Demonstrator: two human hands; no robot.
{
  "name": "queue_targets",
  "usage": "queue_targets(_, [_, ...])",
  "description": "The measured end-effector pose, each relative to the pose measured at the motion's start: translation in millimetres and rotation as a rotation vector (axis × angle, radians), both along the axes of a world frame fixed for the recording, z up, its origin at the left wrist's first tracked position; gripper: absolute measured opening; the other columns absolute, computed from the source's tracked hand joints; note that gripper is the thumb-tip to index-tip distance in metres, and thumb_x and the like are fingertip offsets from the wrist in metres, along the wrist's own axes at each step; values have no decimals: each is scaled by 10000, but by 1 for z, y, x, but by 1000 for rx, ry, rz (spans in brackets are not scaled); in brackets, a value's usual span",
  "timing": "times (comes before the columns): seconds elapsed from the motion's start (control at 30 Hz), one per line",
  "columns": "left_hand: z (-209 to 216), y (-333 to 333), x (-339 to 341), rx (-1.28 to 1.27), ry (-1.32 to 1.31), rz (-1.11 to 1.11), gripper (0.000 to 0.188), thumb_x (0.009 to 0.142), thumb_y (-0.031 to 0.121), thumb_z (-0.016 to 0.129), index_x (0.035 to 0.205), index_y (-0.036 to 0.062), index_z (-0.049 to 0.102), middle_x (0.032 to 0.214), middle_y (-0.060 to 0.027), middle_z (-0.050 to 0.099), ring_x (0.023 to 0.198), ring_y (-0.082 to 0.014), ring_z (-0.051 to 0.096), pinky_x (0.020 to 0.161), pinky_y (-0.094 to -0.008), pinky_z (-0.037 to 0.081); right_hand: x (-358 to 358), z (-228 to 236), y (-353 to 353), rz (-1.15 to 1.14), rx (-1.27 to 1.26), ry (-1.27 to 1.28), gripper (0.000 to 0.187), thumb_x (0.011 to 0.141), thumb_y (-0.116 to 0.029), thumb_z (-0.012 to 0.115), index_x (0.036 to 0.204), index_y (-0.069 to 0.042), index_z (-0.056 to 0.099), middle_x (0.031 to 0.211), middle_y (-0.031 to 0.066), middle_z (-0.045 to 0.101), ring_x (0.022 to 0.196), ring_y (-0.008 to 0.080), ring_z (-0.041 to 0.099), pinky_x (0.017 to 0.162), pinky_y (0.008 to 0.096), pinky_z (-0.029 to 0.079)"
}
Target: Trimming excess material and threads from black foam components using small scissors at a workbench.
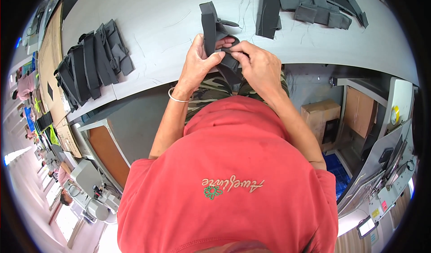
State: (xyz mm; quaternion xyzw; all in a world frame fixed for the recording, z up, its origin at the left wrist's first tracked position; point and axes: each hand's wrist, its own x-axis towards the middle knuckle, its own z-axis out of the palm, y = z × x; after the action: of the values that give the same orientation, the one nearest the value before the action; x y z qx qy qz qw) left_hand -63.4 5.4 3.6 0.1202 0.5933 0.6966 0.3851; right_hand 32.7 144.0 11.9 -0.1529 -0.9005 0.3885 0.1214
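Note:
Both my hands hold one dark grey folded fabric strip (210,28) above the near edge of the white table. My left hand (200,61), a white bangle at its wrist, grips the strip with the thumb in front and some fingers behind, showing through a loop in the cloth. My right hand (260,67) pinches the same cloth between thumb and forefinger. One end of the strip stands up away from me and a lower part hangs down by my lap. What lies inside the folds is hidden.
A row of similar dark strips (92,62) lies on the white table (166,26) at left. More grey pieces (321,11) are heaped at far right, with loose threads about. A cardboard box (320,114) stands below at right. Sewing machines (92,194) and people are beyond at left.

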Motion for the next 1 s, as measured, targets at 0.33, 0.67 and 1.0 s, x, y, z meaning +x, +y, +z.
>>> queue_targets(0.33, [1,-1,-4,54,-41,26,411,828,-6,562,1205,-36,404,1176,-208,577,1132,-245,563,995,-352,435,12,0,23,-105,-429,-56,214,844,-208,647,1000,-64,678,846,93,691,714,187,631,679,295,466])
queue_targets(0.67, [30,-76,-55,-308,497,39,613,803,249,684,1268,-86,466,1004,-205,646,828,-215,664,671,-291,527,10,-10,33,-60,-451,30,225,875,-156,628,1067,-41,650,928,105,693,875,176,651,791,277,480])
queue_targets(1.0, [77,-178,-125,-754,1434,637,519,753,73,660,1263,78,565,1131,-165,598,1036,-314,577,891,-354,470,3,-3,28,46,-25,-98,179,835,-147,663,1006,-96,669,856,73,670,720,209,630,687,321,480])
